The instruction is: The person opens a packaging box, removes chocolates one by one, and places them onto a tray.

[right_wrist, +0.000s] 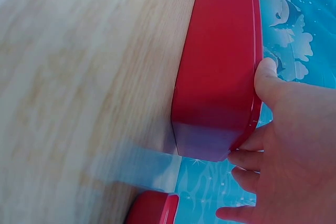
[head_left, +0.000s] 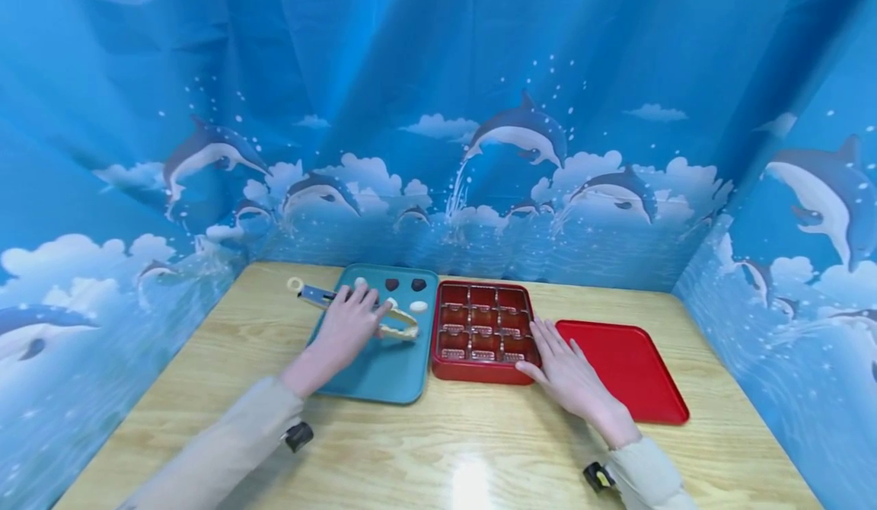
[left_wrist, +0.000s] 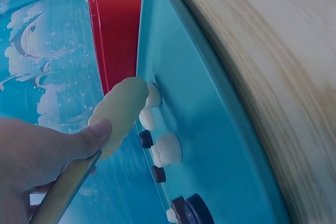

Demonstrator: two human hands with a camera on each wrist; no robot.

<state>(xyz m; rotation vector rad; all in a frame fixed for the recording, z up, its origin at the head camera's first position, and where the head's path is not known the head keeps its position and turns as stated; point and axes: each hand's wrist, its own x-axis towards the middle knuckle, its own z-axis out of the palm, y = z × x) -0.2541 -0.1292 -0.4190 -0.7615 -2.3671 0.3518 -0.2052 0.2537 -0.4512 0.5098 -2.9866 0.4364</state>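
Observation:
My left hand [head_left: 345, 329] holds a pair of tongs [left_wrist: 118, 111] with pale scalloped tips and a blue handle, above the teal tray [head_left: 373, 373]. White pieces [head_left: 418, 307] and dark pieces [head_left: 419, 285], like small chocolates, lie on that tray. In the left wrist view the tong tips are close to a white piece [left_wrist: 154, 96]; whether they touch it I cannot tell. A red box [head_left: 485, 373] with a clear divided insert stands right of the tray. My right hand [head_left: 570, 379] rests against its right side, fingers mostly straight, thumb at the front rim.
Flat on the wooden table [head_left: 438, 449], to the right of the box, lies a red lid [head_left: 633, 373]. A blue dolphin-print curtain [head_left: 411, 114] encloses the back and both sides.

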